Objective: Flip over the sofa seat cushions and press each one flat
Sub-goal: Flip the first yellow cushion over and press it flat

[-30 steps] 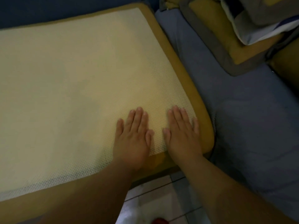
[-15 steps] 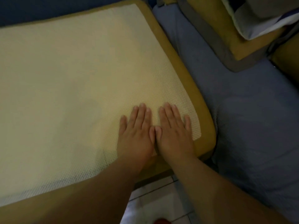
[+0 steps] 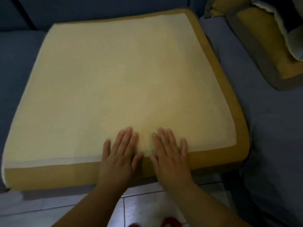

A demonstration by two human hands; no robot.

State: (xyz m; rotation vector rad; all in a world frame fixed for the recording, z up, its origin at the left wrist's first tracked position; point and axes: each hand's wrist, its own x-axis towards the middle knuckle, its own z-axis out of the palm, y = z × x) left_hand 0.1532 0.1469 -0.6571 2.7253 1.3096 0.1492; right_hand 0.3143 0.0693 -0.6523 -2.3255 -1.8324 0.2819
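A square seat cushion (image 3: 114, 82) lies on the blue sofa with its pale mesh underside up and a mustard border round the edges. My left hand (image 3: 120, 154) and my right hand (image 3: 169, 154) lie palm down, fingers straight, side by side on the cushion's front edge, right of its middle. A narrow gap separates the two thumbs. Both palms press across the seam where mesh meets mustard fabric.
A blue sofa seat (image 3: 270, 128) lies to the right, with a mustard and grey pillow (image 3: 265, 51) and pale bedding (image 3: 291, 38) at the far right. Another blue seat (image 3: 16, 63) shows at left. White floor tiles (image 3: 139, 207) and something red (image 3: 168, 222) are below.
The view has pulled back and shifted left, showing the whole cushion. My hands slid nearer to the front edge and drew a little apart after touching.
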